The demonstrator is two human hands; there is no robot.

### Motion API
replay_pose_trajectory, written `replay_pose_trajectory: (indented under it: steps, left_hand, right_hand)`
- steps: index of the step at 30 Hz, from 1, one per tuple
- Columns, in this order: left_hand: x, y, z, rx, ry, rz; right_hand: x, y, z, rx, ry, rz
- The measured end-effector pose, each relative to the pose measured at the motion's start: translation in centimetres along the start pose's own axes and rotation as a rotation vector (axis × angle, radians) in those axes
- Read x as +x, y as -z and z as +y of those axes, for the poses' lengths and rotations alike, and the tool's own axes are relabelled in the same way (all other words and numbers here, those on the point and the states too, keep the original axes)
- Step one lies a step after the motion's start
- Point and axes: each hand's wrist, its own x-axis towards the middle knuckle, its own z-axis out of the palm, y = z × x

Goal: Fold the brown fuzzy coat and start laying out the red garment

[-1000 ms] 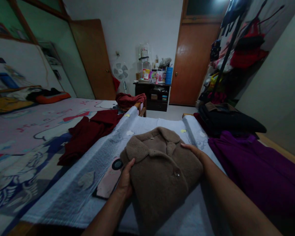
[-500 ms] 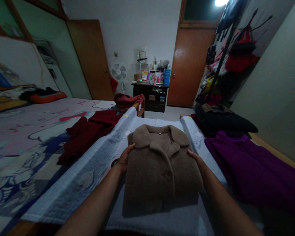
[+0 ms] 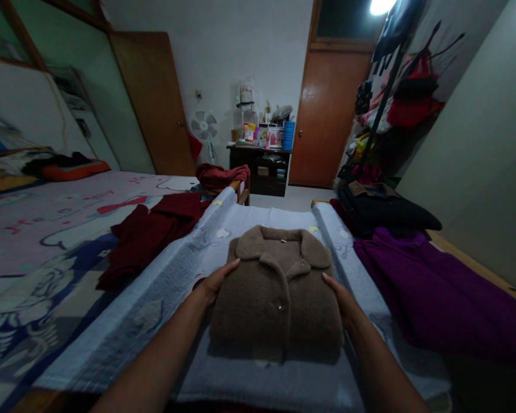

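Note:
A folded brown fleecy coat (image 3: 249,304) with a wide collar and a front button is in the middle of the head view, collar pointing away from me. It rests on or just above the pale blue bed cover (image 3: 258,390); which, I cannot tell. My left hand (image 3: 218,281) grips its left side, thumb on top and fingers hidden beneath the edge. On the opposite side my right hand (image 3: 341,298) holds it the same way.
Dark red clothing (image 3: 155,235) lies to the left, towards a pink patterned bed sheet (image 3: 81,201). Purple clothing (image 3: 438,292) and a folded black garment (image 3: 395,212) are on the right. Beyond the bed stand a fan (image 3: 204,126) and a dark cabinet (image 3: 258,183).
The coat has come down closer to its shadow on the bed cover, with both hands still at its sides. My view has turned slightly to the right.

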Motion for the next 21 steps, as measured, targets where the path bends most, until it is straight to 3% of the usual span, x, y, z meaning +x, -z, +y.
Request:
replay_pose_trajectory:
  steps: [4, 9, 13, 18, 21]
  left_hand:
    - [-2.1, -0.2, -1.5, -0.005, -0.077, 0.025]
    - [-3.0, -1.0, -2.4, 0.061, -0.132, 0.044]
    - [-3.1, -1.2, -3.0, 0.134, -0.172, 0.08]
    - [-2.8, -1.2, -2.8, 0.358, -0.489, 0.34]
    - [-3.0, -2.2, -2.6, 0.649, -0.809, 0.538]
  right_hand:
    - [-0.2, -0.5, -0.6, 0.007, -0.002, 0.018]
    - [-0.3, -0.7, -1.1, -0.005, -0.001, 0.048]
    - [-0.1, 0.1, -0.4, -0.098, 0.143, 0.113]
    - [-0.6, 0.2, -0.3, -0.333, 0.373, 0.308]
    - [-1.6, -1.3, -0.8, -0.653, 0.69, 0.474]
